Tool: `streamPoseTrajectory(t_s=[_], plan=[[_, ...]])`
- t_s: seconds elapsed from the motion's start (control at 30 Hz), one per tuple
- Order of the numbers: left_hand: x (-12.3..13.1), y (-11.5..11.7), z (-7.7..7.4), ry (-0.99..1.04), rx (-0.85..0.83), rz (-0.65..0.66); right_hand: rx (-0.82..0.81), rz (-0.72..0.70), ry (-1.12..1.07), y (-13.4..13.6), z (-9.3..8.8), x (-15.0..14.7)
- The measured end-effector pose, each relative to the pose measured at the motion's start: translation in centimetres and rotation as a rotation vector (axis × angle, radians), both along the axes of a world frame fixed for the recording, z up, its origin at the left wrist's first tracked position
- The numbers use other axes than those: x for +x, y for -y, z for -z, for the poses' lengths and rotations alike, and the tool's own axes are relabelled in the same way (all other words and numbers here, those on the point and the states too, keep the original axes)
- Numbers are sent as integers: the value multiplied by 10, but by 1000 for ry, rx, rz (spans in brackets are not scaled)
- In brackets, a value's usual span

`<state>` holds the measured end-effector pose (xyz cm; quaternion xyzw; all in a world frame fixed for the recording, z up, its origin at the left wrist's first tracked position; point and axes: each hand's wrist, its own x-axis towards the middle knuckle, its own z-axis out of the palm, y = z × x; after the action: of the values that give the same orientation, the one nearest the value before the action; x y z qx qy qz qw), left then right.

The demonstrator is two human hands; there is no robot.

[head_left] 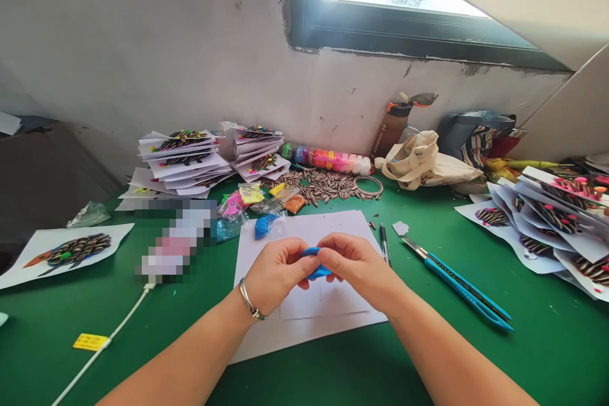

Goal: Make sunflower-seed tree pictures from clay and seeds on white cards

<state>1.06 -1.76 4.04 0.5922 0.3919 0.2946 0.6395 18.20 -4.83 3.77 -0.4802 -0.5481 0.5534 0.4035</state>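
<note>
Between both hands is a lump of blue modelling clay (318,264), pinched above the white paper (266,330). My left hand (278,266), with a silver bracelet at the wrist, grips the clay's left side between thumb and fingers. On the other side my right hand (359,261) is closed on it too, thumb on top. Behind the hands, a small clear bag with more blue clay (266,226) lies on the paper. A black pen (384,242) rests at the paper's right edge. Right of it lies a blue utility knife (466,288), its blade showing.
Sunflower seeds (323,186) are heaped at the back, beside small bags of coloured clay (251,193). Stacks of seed-decorated cards stand at the left (185,162) and right (547,222). A single bird card (71,254), a cable (128,317) and a cloth bag (428,165) lie around.
</note>
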Motion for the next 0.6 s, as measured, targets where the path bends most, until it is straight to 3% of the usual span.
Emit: streamPoseTrajectory(t_s=[0.17, 0.37, 0.6], plan=[[0, -2, 6, 21, -49, 15, 63, 34, 24, 1, 8, -1], [-2, -5, 12, 78, -249, -7, 46, 121, -7, -2, 7, 1], [-2, -7, 10, 73, -135, -9, -117, 81, -92, -3, 5, 1]])
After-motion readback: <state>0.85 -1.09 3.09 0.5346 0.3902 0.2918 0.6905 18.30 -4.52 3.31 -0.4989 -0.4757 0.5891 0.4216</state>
